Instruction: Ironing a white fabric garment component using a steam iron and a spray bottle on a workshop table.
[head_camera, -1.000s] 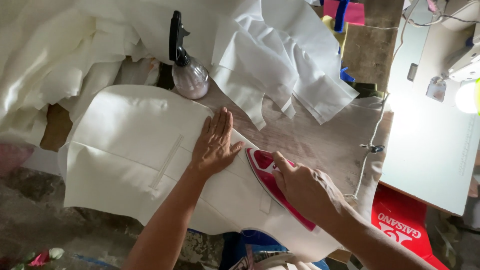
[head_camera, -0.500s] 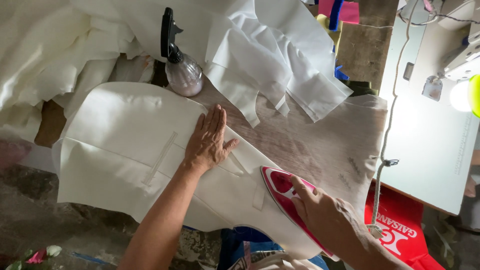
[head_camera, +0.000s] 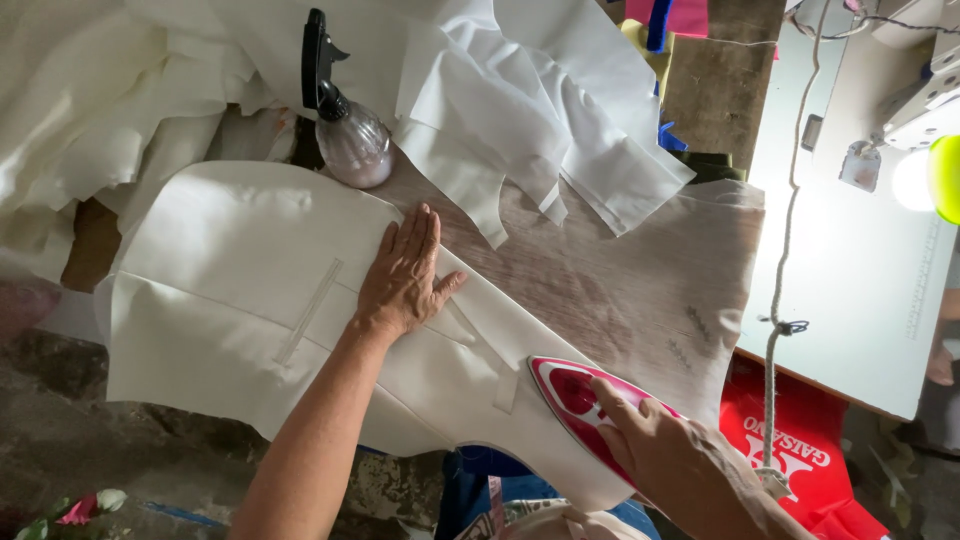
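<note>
A cream fabric panel (head_camera: 220, 300) with stitched seams lies flat on a scorched brown ironing board (head_camera: 620, 270). My left hand (head_camera: 405, 275) presses flat on the panel, fingers spread, near its upper edge. My right hand (head_camera: 665, 455) grips the handle of a red and white iron (head_camera: 565, 395), which rests on the panel's lower right end, its tip pointing toward my left hand.
A clear spray bottle (head_camera: 345, 130) with a black trigger stands at the board's far edge. Loose white fabric pieces (head_camera: 540, 110) and a cream pile (head_camera: 90, 110) lie behind. A white sewing table (head_camera: 860, 260) and a hanging cord (head_camera: 785, 260) are to the right.
The iron in my right hand slid along the panel away from my left hand, toward the lower right. My left hand stayed pressed flat on the fabric.
</note>
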